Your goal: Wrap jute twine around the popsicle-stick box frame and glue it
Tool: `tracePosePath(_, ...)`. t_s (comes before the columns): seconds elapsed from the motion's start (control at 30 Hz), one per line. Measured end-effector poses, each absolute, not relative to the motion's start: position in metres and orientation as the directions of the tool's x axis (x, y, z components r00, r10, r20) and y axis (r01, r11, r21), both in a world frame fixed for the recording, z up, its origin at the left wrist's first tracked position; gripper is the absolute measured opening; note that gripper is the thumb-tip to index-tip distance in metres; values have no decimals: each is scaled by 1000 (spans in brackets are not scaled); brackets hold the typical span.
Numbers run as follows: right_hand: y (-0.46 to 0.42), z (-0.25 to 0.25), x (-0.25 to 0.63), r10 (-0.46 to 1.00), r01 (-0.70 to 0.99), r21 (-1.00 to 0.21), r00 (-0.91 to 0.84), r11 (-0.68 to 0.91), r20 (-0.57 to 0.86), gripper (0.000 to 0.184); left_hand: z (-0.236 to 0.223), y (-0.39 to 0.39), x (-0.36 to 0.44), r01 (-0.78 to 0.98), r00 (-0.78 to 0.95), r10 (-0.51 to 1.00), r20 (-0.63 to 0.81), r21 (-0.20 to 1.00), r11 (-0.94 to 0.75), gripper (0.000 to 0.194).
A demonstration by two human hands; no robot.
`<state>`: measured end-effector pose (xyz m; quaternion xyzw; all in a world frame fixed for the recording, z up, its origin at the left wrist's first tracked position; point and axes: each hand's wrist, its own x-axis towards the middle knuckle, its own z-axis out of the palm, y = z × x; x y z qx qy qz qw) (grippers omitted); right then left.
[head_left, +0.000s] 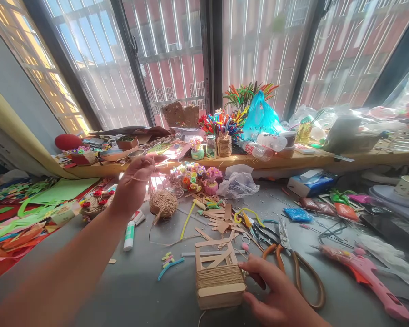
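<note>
My left hand (134,184) is raised at centre left, its fingers pinched around strands of twine just above a ball of jute twine (164,204). The ball appears to rest on the grey table. At the lower centre my right hand (271,288) grips the right side of a small craft-stick frame (221,293). Several rows of twine are wound around the frame's middle, and bare sticks show at its far end. A strand runs from the ball across the table toward the frame. A glue stick (128,236) stands near my left forearm.
Loose craft sticks (221,220), scissors (283,234) and large brown-handled shears (308,277) lie beyond my right hand. A pink glue gun (368,277) is at the right. Coloured paper scraps (17,222) cover the left side. A cluttered windowsill (150,168) runs along the back.
</note>
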<state>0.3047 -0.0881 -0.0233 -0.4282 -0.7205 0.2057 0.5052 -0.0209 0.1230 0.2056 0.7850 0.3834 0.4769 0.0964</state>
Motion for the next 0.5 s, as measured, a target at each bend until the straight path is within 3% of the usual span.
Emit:
tracePosePath(0.1,-89,-20,303,828,410,-736,-100,539,551,50,236,120,-21,591,232,584,778,364,-720,12)
tracePosePath(0.2,-89,-16,300,823,402,-735,-93,546,561,47,235,117,-32,746,303,626,718,230,-625,8)
tracePosePath(0.37,-89,-15,298,818,404,-735,-66,545,571,48,172,115,-66,925,319,880,351,85,-370,19)
tracePosePath(0.5,-90,-15,299,843,410,-752,-83,515,532,49,129,114,-91,961,276,960,43,-6,-276,21)
